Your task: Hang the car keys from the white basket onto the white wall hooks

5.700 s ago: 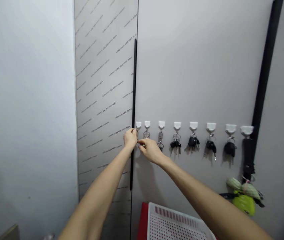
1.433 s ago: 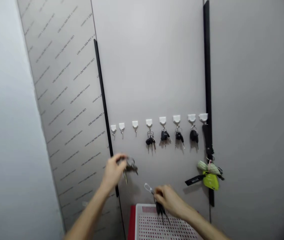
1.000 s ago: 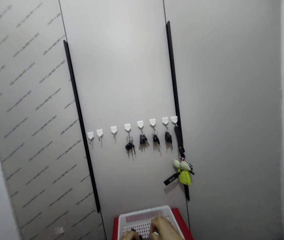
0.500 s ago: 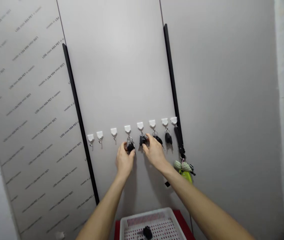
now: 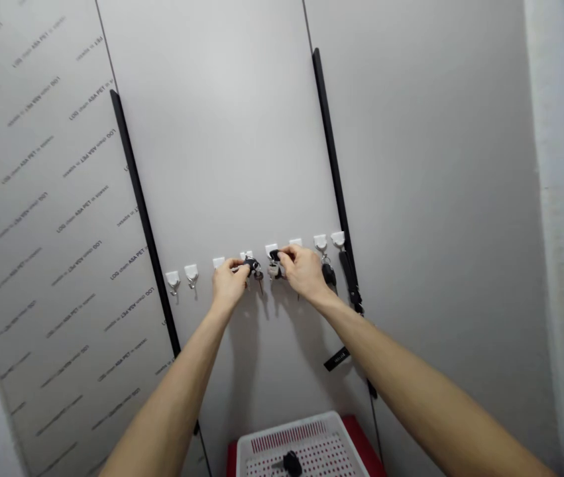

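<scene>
A row of white hooks [image 5: 320,242] runs across a pale cabinet door. My left hand [image 5: 230,281] pinches a black key set [image 5: 250,265] at the fourth hook from the left, with metal keys dangling beside it. At the hook to its right, my right hand [image 5: 303,270] pinches the black head of another key set [image 5: 275,254], which is raised close to the hook. Farther right hang a black key [image 5: 329,275] and a black strap [image 5: 349,278]. The two leftmost hooks [image 5: 173,281] carry no keys.
Below the hands, a white perforated basket [image 5: 282,437] with a black key [image 5: 292,463] in it rests on something red [image 5: 361,445]. Long black handles [image 5: 329,139] edge the door. A black tag [image 5: 337,359] hangs behind my right forearm.
Both hands have lifted the black key heads up toward their hooks. My left hand has moved slightly up and left. The view has shifted a little, and my right forearm now covers the green items.
</scene>
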The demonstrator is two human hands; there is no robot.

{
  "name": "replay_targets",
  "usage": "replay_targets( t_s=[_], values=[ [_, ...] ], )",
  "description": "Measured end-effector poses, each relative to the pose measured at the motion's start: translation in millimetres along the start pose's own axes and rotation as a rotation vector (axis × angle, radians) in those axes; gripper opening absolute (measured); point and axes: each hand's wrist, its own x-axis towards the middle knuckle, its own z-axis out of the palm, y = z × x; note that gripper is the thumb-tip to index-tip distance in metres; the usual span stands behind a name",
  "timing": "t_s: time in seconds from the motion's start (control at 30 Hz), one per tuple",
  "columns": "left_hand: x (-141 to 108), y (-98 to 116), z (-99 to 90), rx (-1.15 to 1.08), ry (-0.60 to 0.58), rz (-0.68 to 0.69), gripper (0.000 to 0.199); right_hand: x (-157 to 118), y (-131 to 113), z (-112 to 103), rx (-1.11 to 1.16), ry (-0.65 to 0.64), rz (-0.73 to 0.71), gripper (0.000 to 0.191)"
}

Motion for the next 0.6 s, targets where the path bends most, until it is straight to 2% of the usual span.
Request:
replay_targets(
  t_s=[0.07,0.13,0.23,0.33,0.43,0.6],
  values=[
    [3.9,1.0,-3.3,-0.009,-0.161,-0.029,0.009,7.1,-4.4,-2.1,0.005,-0.039,-0.029,0.022],
    [5.1,-0.3,-8.8,-0.018,-0.299,-0.087,0.008,10.2,-7.3,-4.3,0.002,-0.135,-0.067,0.023],
    [5.5,-2.2,-19.6,-0.061,-0.382,-0.185,0.013,6.3,-8.3,-5.6,-0.026,-0.347,-0.107,0.021],
    [7.9,-2.0,-29.2,-0.159,-0.474,-0.262,0.015,-9.5,-3.3,-2.2,-0.044,-0.532,-0.115,0.02],
    [12.9,0.0,-34.4,-0.264,-0.512,-0.311,0.015,-41.0,10.9,4.6,-0.039,-0.696,-0.066,0.023],
    [20.1,5.7,-33.8,-0.433,-0.406,-0.328,0.009,-124.2,49.9,15.5,0.011,-1.005,0.107,0.026]
  ],
)
